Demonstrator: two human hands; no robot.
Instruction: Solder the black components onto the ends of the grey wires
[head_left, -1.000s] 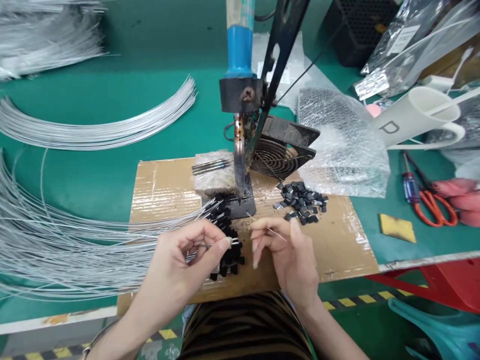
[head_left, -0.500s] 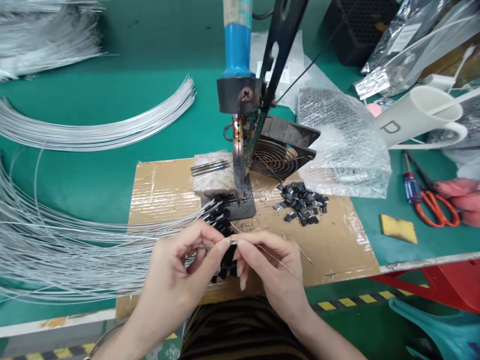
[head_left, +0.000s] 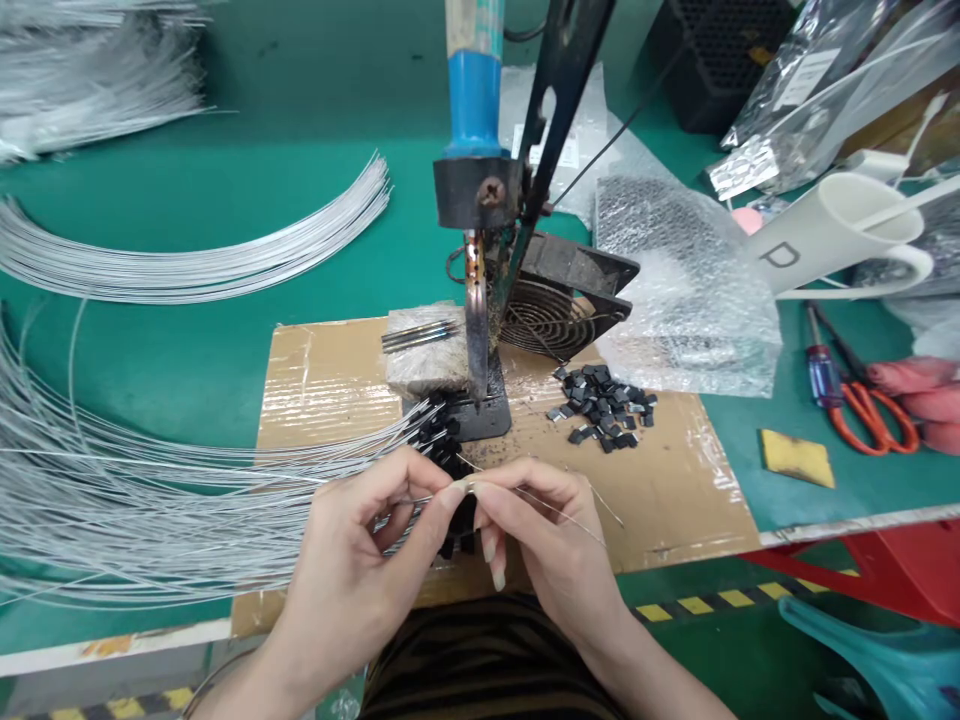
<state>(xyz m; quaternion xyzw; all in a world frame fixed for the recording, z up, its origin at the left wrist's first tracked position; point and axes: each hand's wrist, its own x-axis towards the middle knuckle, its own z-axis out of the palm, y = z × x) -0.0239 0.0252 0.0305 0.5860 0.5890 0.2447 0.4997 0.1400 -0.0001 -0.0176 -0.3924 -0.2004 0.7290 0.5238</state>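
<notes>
My left hand [head_left: 360,560] pinches the end of a thin grey cable between thumb and forefinger. Its fingertips meet those of my right hand [head_left: 559,540], which is closed too, with a strand of solder wire [head_left: 562,522] running through its fingers. The small part where the fingertips meet is mostly covered. Just beyond, grey cables [head_left: 150,500] end in black connectors [head_left: 439,430], partly hidden by my hands. Above them a blue-handled soldering iron [head_left: 474,100] points down in its stand. A pile of small black connector pieces [head_left: 604,405] lies to the right.
Under the work lies a cardboard sheet [head_left: 690,490]. A wrapped block [head_left: 420,365] and a small fan [head_left: 562,310] stand beside the iron. Another cable bundle [head_left: 187,275] lies far left. At right are bubble wrap [head_left: 690,290], a white mug [head_left: 832,235], orange-handled scissors [head_left: 874,420] and a yellow sponge [head_left: 797,458].
Both hands stay together in nearly the same place, their fingertips shifted slightly. The lower fingers of my right hand have moved a little to the right and down.
</notes>
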